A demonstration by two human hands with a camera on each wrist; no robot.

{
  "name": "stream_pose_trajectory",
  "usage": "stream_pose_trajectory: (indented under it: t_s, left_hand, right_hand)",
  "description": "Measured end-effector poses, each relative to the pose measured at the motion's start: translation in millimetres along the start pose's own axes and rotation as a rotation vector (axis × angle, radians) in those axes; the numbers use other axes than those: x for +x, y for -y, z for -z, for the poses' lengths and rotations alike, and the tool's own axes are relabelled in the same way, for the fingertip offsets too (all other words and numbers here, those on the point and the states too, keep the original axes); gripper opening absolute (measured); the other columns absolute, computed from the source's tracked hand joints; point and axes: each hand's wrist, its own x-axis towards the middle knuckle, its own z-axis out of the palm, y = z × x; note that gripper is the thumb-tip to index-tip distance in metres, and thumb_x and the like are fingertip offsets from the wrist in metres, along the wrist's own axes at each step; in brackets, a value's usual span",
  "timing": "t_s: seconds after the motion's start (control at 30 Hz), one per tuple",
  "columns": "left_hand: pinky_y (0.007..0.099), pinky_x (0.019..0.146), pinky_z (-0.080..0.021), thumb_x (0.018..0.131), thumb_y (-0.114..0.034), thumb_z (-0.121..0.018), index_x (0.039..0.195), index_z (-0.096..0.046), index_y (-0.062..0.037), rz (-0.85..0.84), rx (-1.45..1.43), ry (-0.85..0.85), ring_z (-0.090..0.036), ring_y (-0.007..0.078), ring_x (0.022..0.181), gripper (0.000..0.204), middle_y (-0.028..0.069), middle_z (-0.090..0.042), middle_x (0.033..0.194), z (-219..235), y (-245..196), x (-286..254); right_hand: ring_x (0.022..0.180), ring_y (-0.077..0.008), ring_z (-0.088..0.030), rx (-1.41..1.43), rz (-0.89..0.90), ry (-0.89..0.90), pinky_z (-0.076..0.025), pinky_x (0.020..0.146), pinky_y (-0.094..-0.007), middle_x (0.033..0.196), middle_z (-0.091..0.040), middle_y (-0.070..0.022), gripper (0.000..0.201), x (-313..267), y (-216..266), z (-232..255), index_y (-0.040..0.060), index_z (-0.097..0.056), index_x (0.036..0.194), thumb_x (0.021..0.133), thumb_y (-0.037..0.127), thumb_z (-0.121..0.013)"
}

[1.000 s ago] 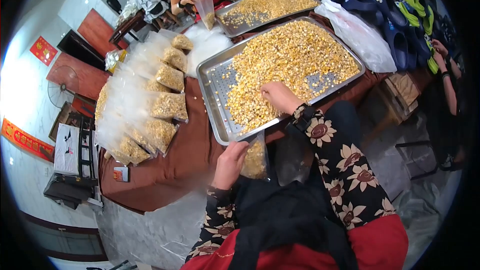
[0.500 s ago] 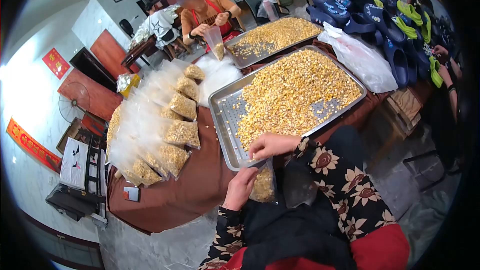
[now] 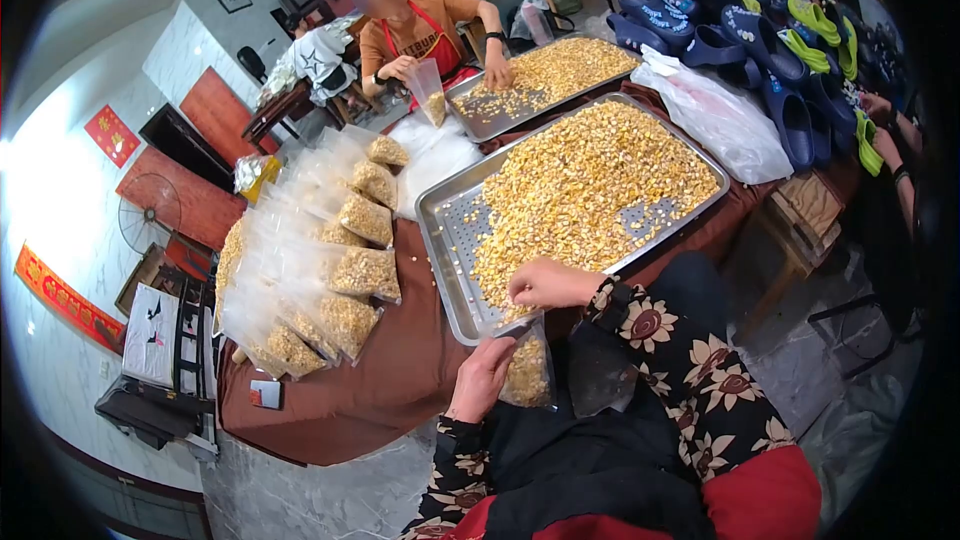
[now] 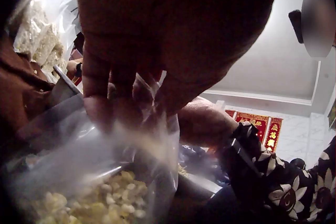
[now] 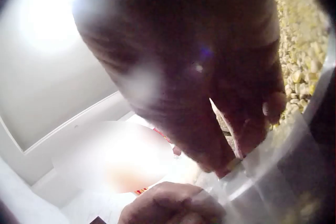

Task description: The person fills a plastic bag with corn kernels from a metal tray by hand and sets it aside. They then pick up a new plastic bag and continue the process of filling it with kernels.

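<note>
My left hand [image 3: 482, 378] pinches the top edge of a clear plastic bag [image 3: 527, 370], which hangs at the tray's near corner. Corn kernels [image 4: 105, 200] fill the bag's lower part in the left wrist view. My right hand [image 3: 556, 283], fingers curled together, is close over the bag's mouth; a few kernels show at its fingertips [image 5: 226, 166] in the right wrist view. A blurred pale streak crosses the bag below my left fingers [image 4: 123, 111]. Beside both hands lies a perforated metal tray [image 3: 455, 250] heaped with yellow corn [image 3: 590, 195].
Several filled bags [image 3: 362, 272] stand on the brown cloth [image 3: 390, 370] at left, near a small card [image 3: 265, 394]. Behind lie a second corn tray [image 3: 480, 125] and a white plastic bag [image 3: 715, 120]. A person [image 3: 425, 35] works opposite; dark clogs [image 3: 790, 105] pile at right.
My right hand has come from the corn heap to the bag's mouth, then shifted slightly up and right. My left hand keeps its grip. The person opposite has reached into the far tray.
</note>
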Motion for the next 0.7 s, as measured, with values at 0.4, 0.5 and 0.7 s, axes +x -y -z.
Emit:
stream_pose_trajectory:
  t_s: [0.4,0.5,0.7]
  left_hand:
    - [0.0385,0.07,-0.048,0.089,-0.009,-0.057,0.103,-0.059,-0.0061,0.01,-0.009,0.005,-0.058,0.0372,0.083,0.015,0.0155,-0.056,0.088,0,-1,1]
    - [0.0383,0.07,-0.048,0.089,-0.009,-0.057,0.104,-0.059,-0.0062,0.015,-0.012,0.007,-0.059,0.037,0.084,0.015,0.0153,-0.057,0.088,-1,-1,0]
    - [0.0382,0.07,-0.048,0.089,-0.009,-0.057,0.104,-0.059,-0.0065,0.019,-0.011,0.002,-0.059,0.0371,0.084,0.015,0.0152,-0.057,0.089,0,1,-2]
  right_hand:
    - [0.096,-0.0383,-0.059,-0.512,-0.505,-0.059,-0.049,0.081,-0.0443,0.104,-0.057,-0.0228,0.045,-25,-14,25,0.0046,-0.062,0.1,0.072,0.039,-0.071]
    - [0.088,-0.0365,-0.06,-0.472,-0.38,-0.271,-0.049,0.078,-0.0437,0.091,-0.062,-0.0199,0.026,-17,-42,12,0.0014,-0.064,0.088,0.076,0.024,-0.065]
    - [0.081,-0.0358,-0.061,-0.407,-0.255,-0.502,-0.048,0.074,-0.0445,0.08,-0.063,-0.0179,0.015,-13,-48,12,0.001,-0.064,0.078,0.078,0.015,-0.06]
